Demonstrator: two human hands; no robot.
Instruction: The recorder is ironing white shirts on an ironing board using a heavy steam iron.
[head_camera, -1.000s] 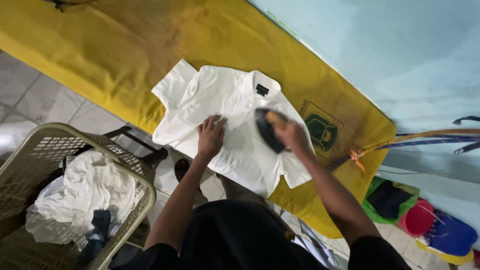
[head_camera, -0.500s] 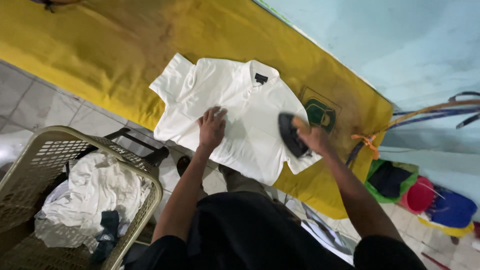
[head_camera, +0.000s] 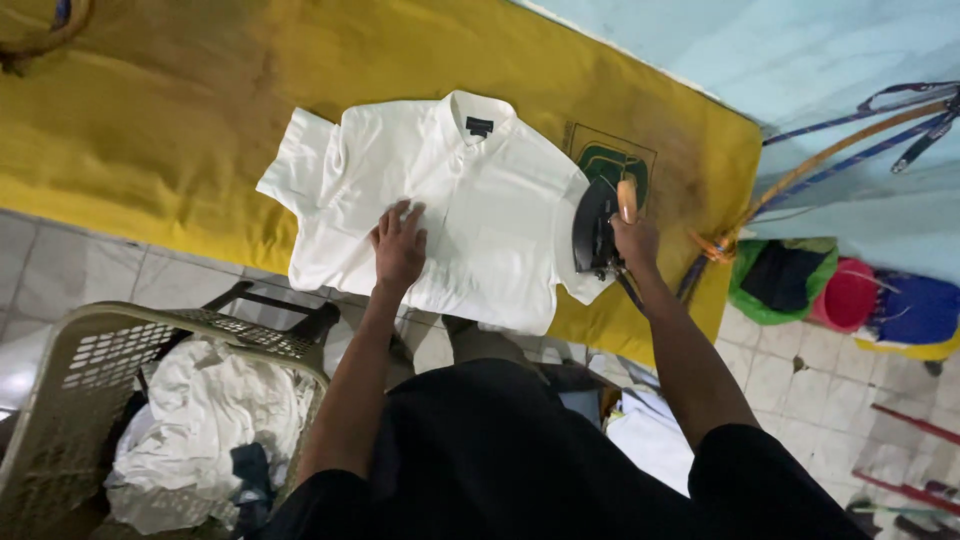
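Note:
A white short-sleeved shirt (head_camera: 460, 190) lies flat, collar away from me, on a yellow cloth-covered ironing surface (head_camera: 200, 100). My left hand (head_camera: 400, 245) presses flat on the shirt's lower front, fingers spread. My right hand (head_camera: 632, 238) grips the handle of a dark clothes iron (head_camera: 597, 228), which stands tipped on its side at the shirt's right sleeve, near the edge of the yellow cloth.
A beige plastic laundry basket (head_camera: 130, 340) with white clothes stands on the tiled floor at lower left. At right are a green bag (head_camera: 790, 275), a red bucket (head_camera: 850, 295), a blue item (head_camera: 915, 310) and thin rods leaning on the light blue wall.
My right hand carried the iron from the shirt's middle rightward to its right sleeve edge. My left hand stayed pressed on the shirt's lower front.

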